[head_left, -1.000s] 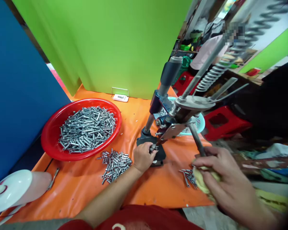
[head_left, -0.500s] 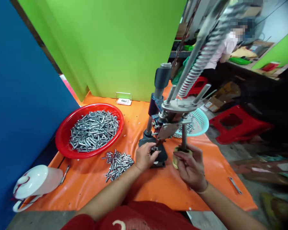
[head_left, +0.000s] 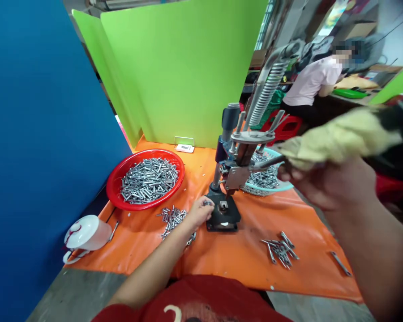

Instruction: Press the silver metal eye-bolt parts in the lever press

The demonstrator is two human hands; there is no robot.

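Observation:
A small hand press [head_left: 233,172] stands on a black base [head_left: 224,217] on the orange table cover [head_left: 228,255]. My left hand [head_left: 199,212] rests at the left edge of that base, fingers pinched on a small metal piece. My right hand [head_left: 325,181] is raised near the camera, closed round the press lever's cloth-wrapped handle [head_left: 339,136], with the lever bar [head_left: 268,163] running back to the press. A loose heap of small metal pins [head_left: 172,218] lies just left of my left hand. A second small heap of pins [head_left: 280,249] lies right of the base.
A red bowl [head_left: 121,176] full of metal pins sits at the left, a teal basket [head_left: 284,185] with more behind the press. A white lidded cup [head_left: 85,235] lies at the table's left edge. Green and blue screens enclose the back and left. A person in pink sits beyond.
My right hand has swung the lever handle up from low over the table to high on the right. My left hand has drawn back slightly from under the press head. The view shifted.

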